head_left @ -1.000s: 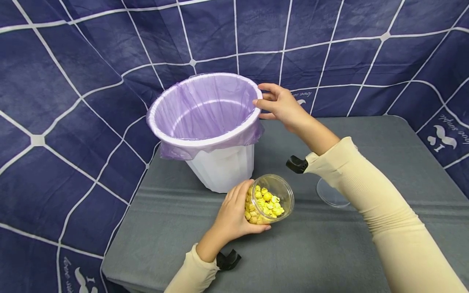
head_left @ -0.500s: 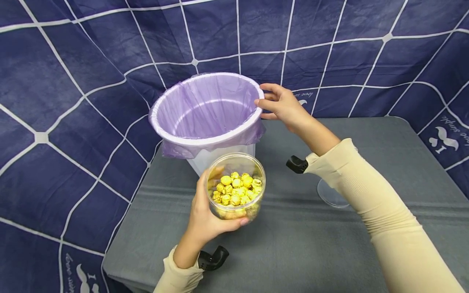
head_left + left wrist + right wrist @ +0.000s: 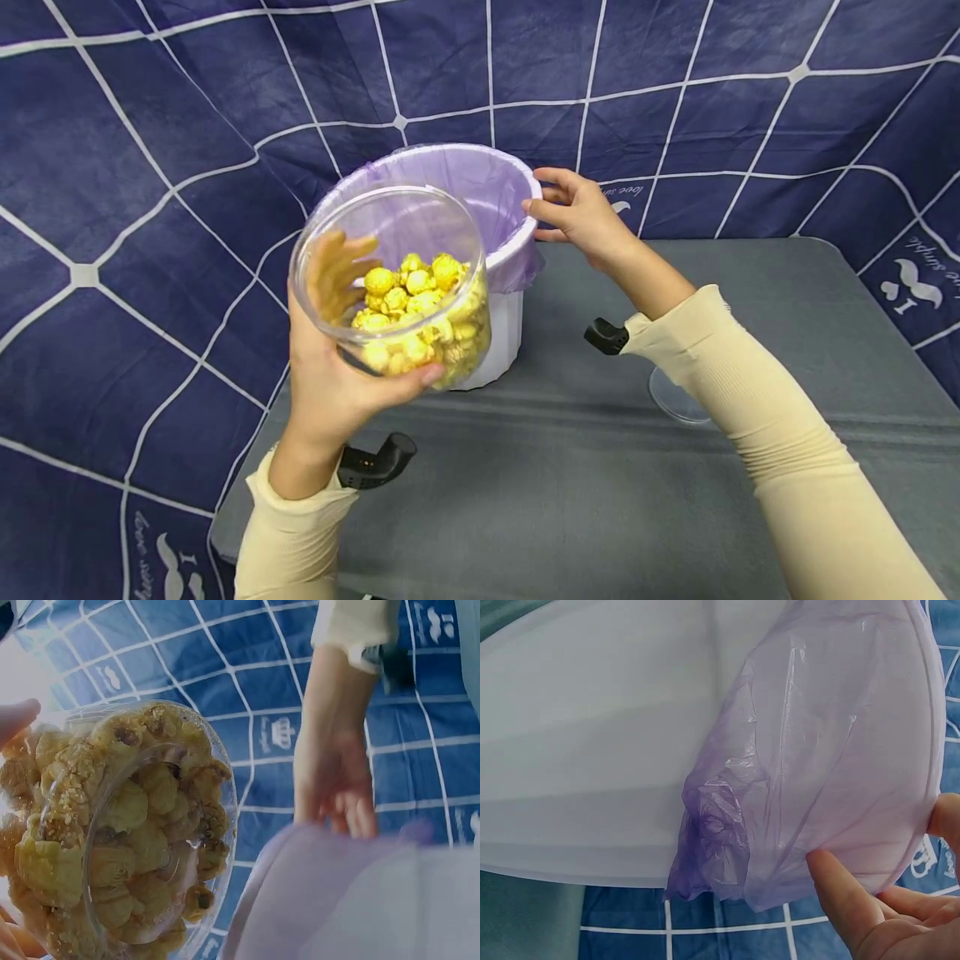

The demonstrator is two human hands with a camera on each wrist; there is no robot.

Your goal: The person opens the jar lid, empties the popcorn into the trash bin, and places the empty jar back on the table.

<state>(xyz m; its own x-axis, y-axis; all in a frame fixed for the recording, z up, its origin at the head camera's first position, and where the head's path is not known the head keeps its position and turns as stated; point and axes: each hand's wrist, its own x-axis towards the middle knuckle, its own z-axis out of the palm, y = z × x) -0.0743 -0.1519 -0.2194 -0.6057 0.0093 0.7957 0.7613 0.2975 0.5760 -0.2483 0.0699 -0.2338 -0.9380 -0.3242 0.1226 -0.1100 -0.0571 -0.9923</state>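
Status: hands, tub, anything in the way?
Left hand grips tub, popcorn inside. Right hand holds bin by its rim. Lid on table; nothing seen between tub and bin.

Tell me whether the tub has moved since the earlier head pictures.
Yes: in the head view, the tub has moved up and left, from lower right of the bin to overlapping it.
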